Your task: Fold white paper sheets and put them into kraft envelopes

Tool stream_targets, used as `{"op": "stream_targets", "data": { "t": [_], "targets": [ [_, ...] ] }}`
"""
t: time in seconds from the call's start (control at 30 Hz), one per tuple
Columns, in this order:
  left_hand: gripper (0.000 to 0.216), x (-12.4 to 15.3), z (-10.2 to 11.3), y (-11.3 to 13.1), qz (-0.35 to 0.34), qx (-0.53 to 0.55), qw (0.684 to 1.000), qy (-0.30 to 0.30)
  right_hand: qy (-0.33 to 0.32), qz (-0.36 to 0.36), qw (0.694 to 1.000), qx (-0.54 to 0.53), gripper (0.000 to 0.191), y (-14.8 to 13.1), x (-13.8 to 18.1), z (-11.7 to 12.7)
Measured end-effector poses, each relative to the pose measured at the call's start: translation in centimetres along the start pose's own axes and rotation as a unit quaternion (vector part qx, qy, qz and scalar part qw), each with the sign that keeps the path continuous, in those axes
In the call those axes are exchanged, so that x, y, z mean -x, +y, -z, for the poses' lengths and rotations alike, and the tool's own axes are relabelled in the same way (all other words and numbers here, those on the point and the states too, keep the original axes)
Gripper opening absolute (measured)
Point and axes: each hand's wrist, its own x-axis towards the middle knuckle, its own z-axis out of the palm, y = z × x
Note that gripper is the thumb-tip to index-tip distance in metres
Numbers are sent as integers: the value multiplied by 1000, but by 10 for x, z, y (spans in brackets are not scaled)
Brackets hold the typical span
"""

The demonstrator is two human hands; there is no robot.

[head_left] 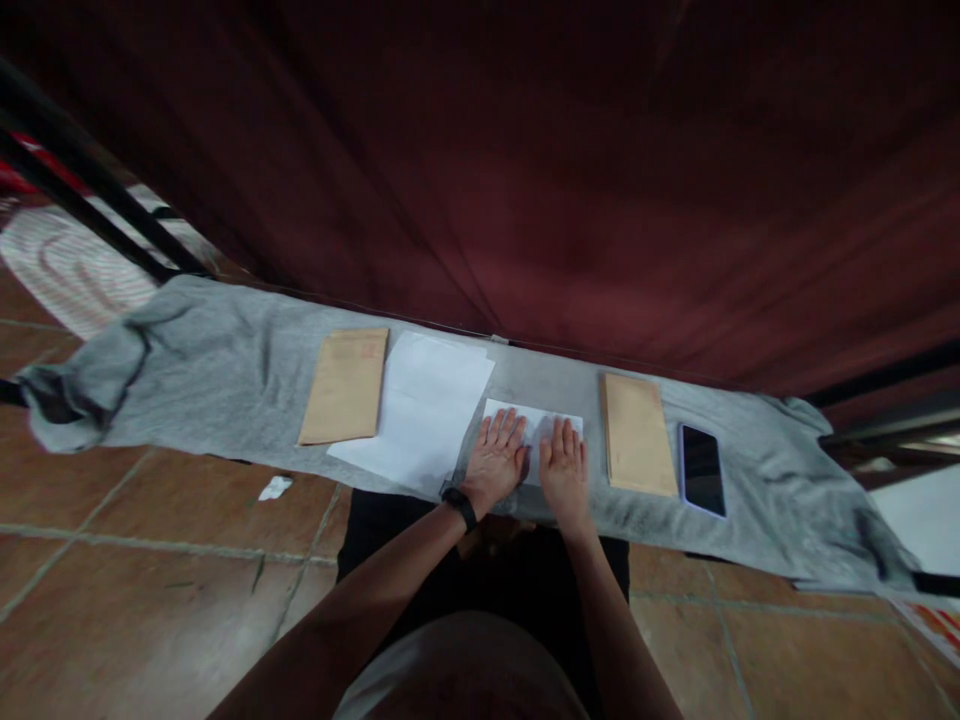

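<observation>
So I've got a small white rectangular piece of paper (533,430) lying about midway between the long edges of this narrow grey cloth-covered bench (544,380), with my left hand (491,462) and right hand (565,475) flat on it, fingers out, slightly apart. Larger white paper sheets (431,410) sit just left, reaching the front edge, then a flat tan paper envelope (346,385); toward the right end there's another tan envelope (637,435) and a black-screened phone (703,470).

Free lane between small white rectangular paper (535,432) and right-hand brown-paper stack (640,436); dark-red fabric drape (510,220) blocks behind grey cloth-covered counter (217,370).
</observation>
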Motion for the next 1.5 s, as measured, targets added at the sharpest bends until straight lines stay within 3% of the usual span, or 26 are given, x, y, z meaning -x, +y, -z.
{"op": "stream_targets", "data": {
  "t": [0.17,0.37,0.87,1.03,1.23,1.5],
  "targets": [
    [57,-1,-2,-2,-8,-12,1000,-22,-40,72,997,-10,50,-24,-5,-4],
    [58,-1,-4,-3,-6,-3,1000,-13,-32,76,997,12,50,-15,-5,-4],
    [55,0,-3,-6,11,-23,1000,12,28,1,999,40,52,16,-4,-6],
    [56,-11,-6,9,46,-16,999,10,23,0,999,43,53,16,-3,-6],
    [54,-23,-14,28,-18,10,1000,2,3,-4,999,48,53,15,-3,-5],
    [58,-22,-14,12,-10,-7,1000,9,20,-3,999,31,53,17,-2,-9]
  ]
}}
